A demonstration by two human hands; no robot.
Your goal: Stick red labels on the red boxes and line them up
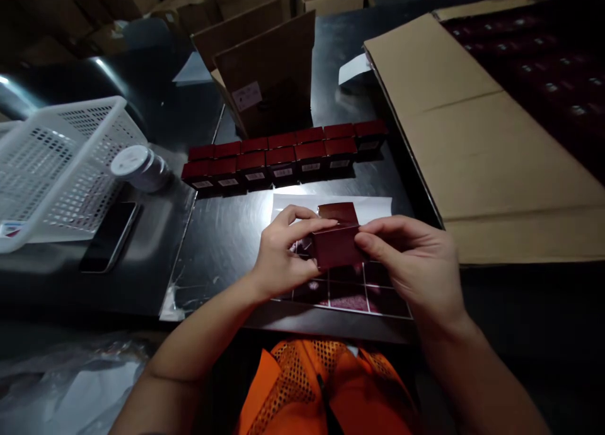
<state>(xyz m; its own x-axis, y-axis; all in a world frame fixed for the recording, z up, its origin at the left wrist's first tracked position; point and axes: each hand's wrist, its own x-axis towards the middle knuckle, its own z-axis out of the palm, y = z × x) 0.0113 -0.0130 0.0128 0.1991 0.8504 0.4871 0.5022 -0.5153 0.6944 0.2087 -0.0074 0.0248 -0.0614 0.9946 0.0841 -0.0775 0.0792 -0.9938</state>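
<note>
Both hands, the left hand (278, 258) and right hand (416, 265), close their grip on a small dark-red carton (336, 243) with its flap raised above a label sheet (352, 290) on the worktop (227, 233), while two rows of finished red cartons (283, 154) stand beyond.

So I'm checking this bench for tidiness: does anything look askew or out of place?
Mostly orderly: the red boxes stand in two neat rows. One oddity: the white jar lies tipped on its side beside the basket. Both hands, left and right, hold a small box.
</note>
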